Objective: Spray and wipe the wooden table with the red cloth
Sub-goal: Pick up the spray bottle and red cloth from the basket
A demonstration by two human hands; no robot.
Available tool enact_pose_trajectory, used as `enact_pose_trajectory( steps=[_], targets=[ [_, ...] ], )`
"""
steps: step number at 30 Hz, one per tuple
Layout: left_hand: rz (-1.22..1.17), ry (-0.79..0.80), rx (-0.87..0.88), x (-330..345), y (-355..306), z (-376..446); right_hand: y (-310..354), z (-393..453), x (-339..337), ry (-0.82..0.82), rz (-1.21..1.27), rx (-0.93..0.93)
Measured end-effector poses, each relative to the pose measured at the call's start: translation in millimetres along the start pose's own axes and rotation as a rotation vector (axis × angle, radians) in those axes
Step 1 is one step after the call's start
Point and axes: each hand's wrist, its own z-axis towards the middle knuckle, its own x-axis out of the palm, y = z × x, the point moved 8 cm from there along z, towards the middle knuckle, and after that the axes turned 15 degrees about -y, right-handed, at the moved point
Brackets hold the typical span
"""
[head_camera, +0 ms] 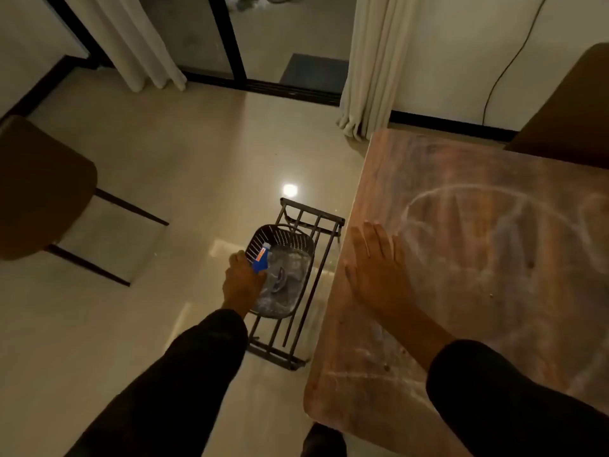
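Note:
The wooden table (478,258) fills the right side, its top streaked with whitish smears. My right hand (379,275) lies flat on it near the left edge, fingers spread, holding nothing. Down at floor level to the table's left, my left hand (242,282) is shut on a blue spray bottle (260,258) at the rim of a dark perforated basket (296,239). No red cloth is in view.
The basket rests on a low black metal rack (309,225) on the glossy tiled floor beside the table. A brown chair (39,189) stands at the left, another brown chair (566,107) behind the table. Curtains (372,61) and a glass door lie beyond.

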Motion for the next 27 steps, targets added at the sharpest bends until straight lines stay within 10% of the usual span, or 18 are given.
enact_pose_trajectory(
  steps=[13, 22, 27],
  targets=[
    [-0.333, -0.131, 0.022, 20, -5, 27, -21, 24, 16, -0.05, -0.112, 0.0],
    [-0.619, -0.356, 0.637, -152, -237, 13, -76, 65, -150, -0.24, -0.152, 0.167],
    [-0.799, -0.231, 0.896, -203, -378, -51, -130, 47, -256, -0.4, -0.175, 0.281]
  ],
)
